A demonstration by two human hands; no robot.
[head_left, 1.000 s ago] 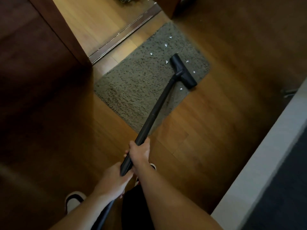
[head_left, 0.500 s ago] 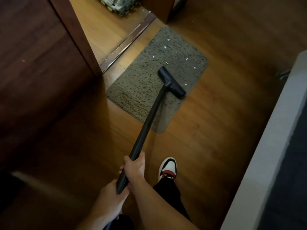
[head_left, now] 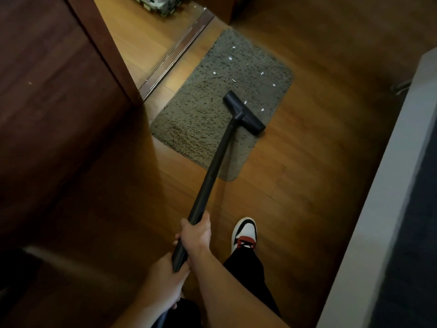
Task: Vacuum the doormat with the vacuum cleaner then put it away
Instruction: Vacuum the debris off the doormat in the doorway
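Observation:
A grey-green shaggy doormat [head_left: 205, 110] lies on the wooden floor by a doorway. Several small white scraps [head_left: 229, 58] are scattered over its far half. The vacuum's black floor head [head_left: 244, 112] rests on the mat's right side, near the edge. Its long black tube [head_left: 214, 169] slants back toward me. My right hand [head_left: 195, 233] grips the tube higher up. My left hand [head_left: 165, 280] holds the tube's lower end just behind it. The vacuum's body is hidden below the frame.
A dark wooden door [head_left: 54, 95] stands to the left, with a metal threshold rail [head_left: 175, 55] beyond it. A woven basket [head_left: 160, 4] sits past the threshold. A pale wall or cabinet edge [head_left: 387, 197] runs along the right. My shoe [head_left: 244, 233] is planted on the floor.
The floor head has been drawn back toward me across the mat, leaving scraps beyond it. My right foot has stepped forward into view, and the camera has shifted back.

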